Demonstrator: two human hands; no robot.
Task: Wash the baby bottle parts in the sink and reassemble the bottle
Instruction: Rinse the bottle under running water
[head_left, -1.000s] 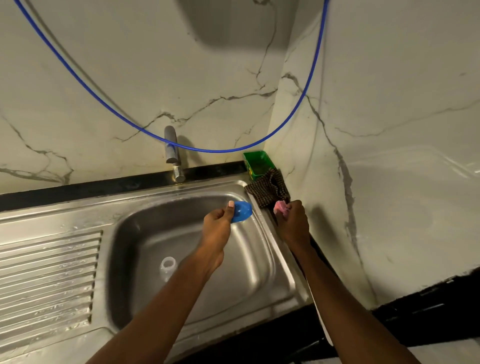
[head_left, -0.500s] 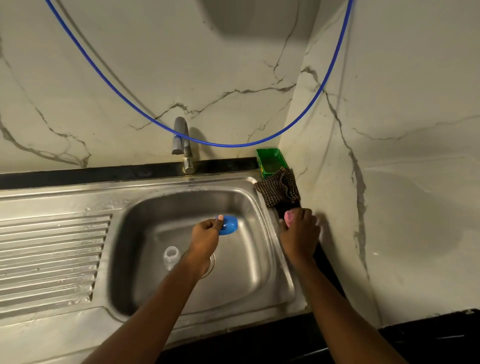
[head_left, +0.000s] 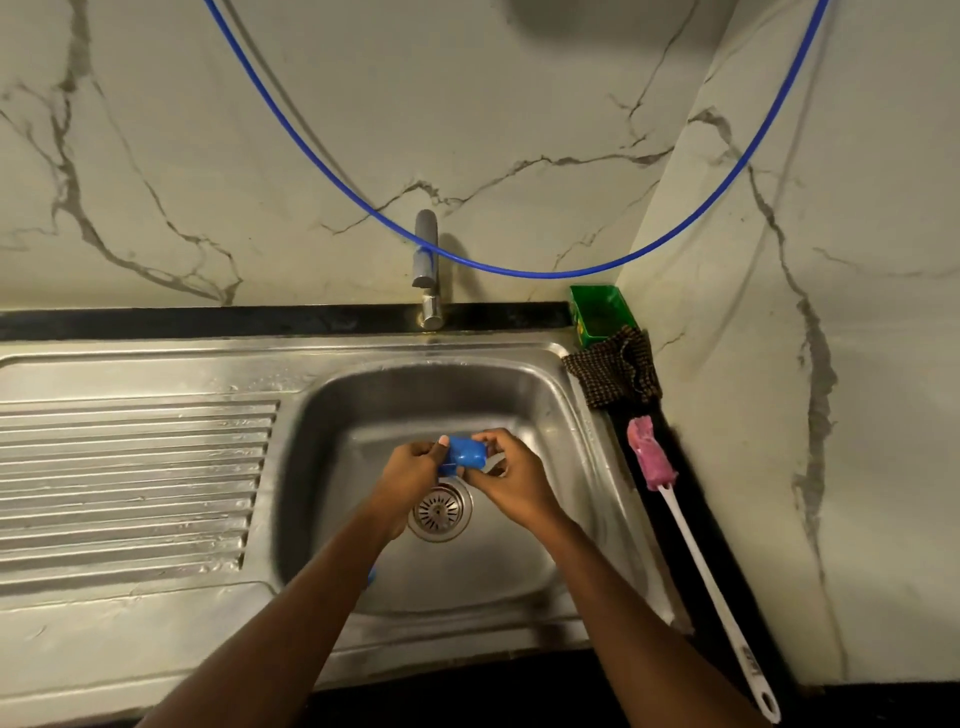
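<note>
blue bottle part (head_left: 466, 451) was held over the middle of the sink (head_left: 524, 395) basin, just above the drain strainer (head_left: 440, 510). left hand (head_left: 410, 475) pinched it from the left, thumb on top; right hand (head_left: 511, 478) closed on its right end, so both hands were clamped on the one piece, nearly touching each other. something pale showed at the right fingers, too small to name. tap (head_left: 427, 267) stood behind, no water seen running.

judgement: the step looked like a hand rub or twist of the part. to do it well, keep it low over the basin so a slip lands in the sink, turn it so the inner rim gets rubbed, and rinse under the tap before setting it aside.

against half a second earlier: the right hand had left the counter edge and joined the left at the part; the pink bottle brush (head_left: 691, 540) it had been gripping lay released on the dark ledge beside the sink, below the checked cloth (head_left: 613, 371). the clear part seen in the basin then was not visible.
</note>
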